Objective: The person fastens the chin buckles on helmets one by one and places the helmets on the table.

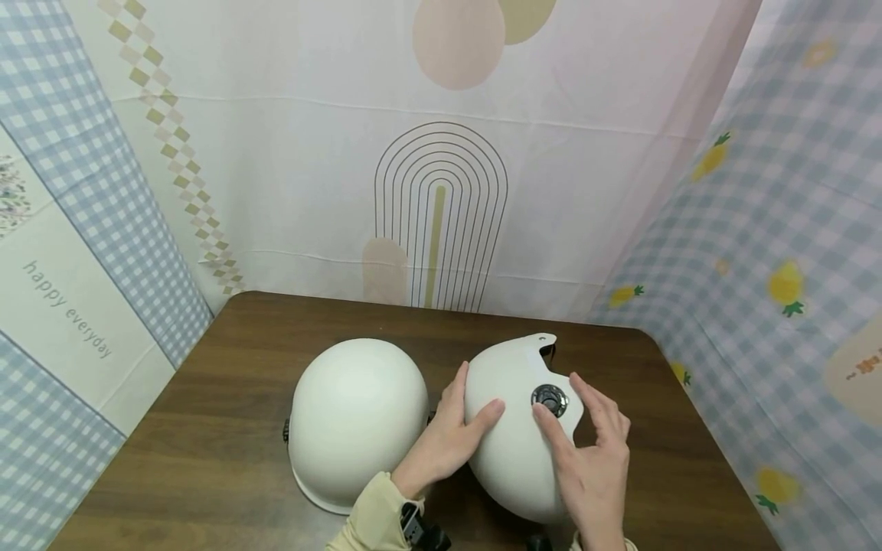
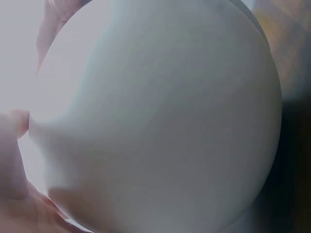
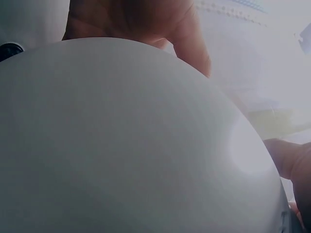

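A white helmet (image 1: 513, 459) lies tipped on its side on the right half of the table, with a round dark knob (image 1: 550, 399) facing up. My left hand (image 1: 448, 440) grips its left side, thumb on top and fingers along the far edge. On the other side my right hand (image 1: 594, 467) holds the shell, the thumb beside the knob and the fingers over the notched rim. The smooth shell (image 2: 165, 121) fills most of the left wrist view. A second white helmet (image 1: 358, 413) rests dome up, just left of my left hand.
Both helmets are on a dark brown wooden table (image 1: 207, 444) with rounded far corners. Behind it hangs a pale printed cloth (image 1: 310, 191). Blue checked cloth (image 1: 744, 352) hangs along the right side, and a similar one on the left. Dark wrist gear (image 1: 420, 528) sits by my left sleeve.
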{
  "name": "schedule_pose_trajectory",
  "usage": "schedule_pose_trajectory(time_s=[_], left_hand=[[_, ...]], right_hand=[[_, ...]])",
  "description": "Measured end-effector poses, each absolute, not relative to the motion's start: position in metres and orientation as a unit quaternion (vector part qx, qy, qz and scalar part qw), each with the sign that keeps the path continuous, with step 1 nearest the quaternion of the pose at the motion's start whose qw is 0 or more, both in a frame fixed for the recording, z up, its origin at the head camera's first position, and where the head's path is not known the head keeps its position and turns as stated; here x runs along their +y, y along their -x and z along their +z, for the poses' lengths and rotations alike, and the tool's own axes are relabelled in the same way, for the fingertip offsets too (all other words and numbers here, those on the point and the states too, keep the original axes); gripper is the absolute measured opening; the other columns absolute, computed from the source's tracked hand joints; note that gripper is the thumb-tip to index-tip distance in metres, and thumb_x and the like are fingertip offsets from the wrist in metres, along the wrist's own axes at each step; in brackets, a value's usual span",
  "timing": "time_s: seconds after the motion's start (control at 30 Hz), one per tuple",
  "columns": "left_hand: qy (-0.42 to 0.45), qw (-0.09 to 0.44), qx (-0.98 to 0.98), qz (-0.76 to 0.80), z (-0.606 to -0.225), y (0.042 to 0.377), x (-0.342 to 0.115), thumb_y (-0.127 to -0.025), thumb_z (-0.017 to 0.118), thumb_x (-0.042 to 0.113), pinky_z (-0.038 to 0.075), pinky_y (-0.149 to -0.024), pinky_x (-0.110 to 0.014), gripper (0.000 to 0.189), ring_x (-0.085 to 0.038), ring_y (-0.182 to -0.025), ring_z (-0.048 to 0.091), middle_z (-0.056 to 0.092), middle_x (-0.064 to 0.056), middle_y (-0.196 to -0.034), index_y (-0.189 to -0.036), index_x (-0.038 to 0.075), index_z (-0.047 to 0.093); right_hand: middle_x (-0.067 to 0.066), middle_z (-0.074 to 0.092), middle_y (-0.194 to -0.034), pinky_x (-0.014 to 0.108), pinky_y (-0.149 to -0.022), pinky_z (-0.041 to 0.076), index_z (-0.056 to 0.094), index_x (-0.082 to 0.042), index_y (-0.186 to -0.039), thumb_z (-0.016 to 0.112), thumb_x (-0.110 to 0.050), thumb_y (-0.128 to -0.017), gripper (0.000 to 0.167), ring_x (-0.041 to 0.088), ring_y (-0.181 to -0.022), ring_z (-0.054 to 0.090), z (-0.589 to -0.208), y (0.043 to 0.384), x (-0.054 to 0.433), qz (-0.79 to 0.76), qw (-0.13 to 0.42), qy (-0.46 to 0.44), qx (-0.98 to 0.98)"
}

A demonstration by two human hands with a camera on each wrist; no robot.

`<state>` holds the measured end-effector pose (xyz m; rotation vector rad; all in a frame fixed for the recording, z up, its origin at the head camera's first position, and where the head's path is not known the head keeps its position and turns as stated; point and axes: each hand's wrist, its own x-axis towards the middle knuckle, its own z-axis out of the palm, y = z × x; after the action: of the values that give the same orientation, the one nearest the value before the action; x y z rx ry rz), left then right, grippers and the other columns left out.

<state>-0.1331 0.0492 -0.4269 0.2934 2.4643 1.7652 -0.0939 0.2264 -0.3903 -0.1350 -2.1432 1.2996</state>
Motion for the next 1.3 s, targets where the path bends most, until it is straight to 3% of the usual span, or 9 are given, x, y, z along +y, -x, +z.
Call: schedule_pose_trajectory(time_s=[0.23,0.5,1.17,1.3], left_hand=[[-0.095,0.044,0.815,0.569,-0.423,0.132,0.05,-0.092,0.049,0.064,0.029,-0.104,-0.061,0.089,-0.036,-0.14,0.024,0.016,-0.015,-0.158,-0.158,0.017,0.009],[-0.097,0.045,0.821,0.56,-0.42,0.13,0.052,-0.092,0.048,0.065,0.026,-0.104,-0.064,0.09,-0.038,-0.142,0.019,0.014,-0.017,-0.159,-0.158,0.019,0.007],[-0.106,0.06,0.827,0.549,-0.414,0.128,0.057,-0.09,0.049,0.068,0.028,-0.102,-0.066,0.093,-0.047,-0.142,0.012,0.007,-0.021,-0.159,-0.158,0.022,0.004],[-0.11,0.058,0.829,0.546,-0.413,0.127,0.057,-0.09,0.05,0.067,0.028,-0.102,-0.065,0.094,-0.048,-0.141,0.012,0.008,-0.021,-0.159,-0.158,0.022,0.005]], right_hand=[[-0.01,0.06,-0.124,0.039,-0.095,0.031,0.066,-0.031,-0.127,0.086,-0.024,-0.075,0.056,0.005,-0.112,0.038,-0.387,0.094,0.227,0.501,0.299,0.069,-0.809],[-0.01,0.061,-0.122,0.027,-0.092,0.031,0.065,-0.029,-0.128,0.085,-0.026,-0.077,0.055,0.003,-0.11,0.038,-0.388,0.095,0.231,0.486,0.298,0.085,-0.817],[-0.006,0.058,-0.123,0.029,-0.086,0.036,0.062,-0.029,-0.132,0.08,-0.033,-0.082,0.053,0.011,-0.105,0.041,-0.383,0.096,0.237,0.492,0.273,0.12,-0.818],[-0.008,0.058,-0.119,0.017,-0.078,0.041,0.062,-0.031,-0.132,0.08,-0.033,-0.082,0.053,0.008,-0.101,0.044,-0.383,0.097,0.241,0.498,0.268,0.127,-0.815]])
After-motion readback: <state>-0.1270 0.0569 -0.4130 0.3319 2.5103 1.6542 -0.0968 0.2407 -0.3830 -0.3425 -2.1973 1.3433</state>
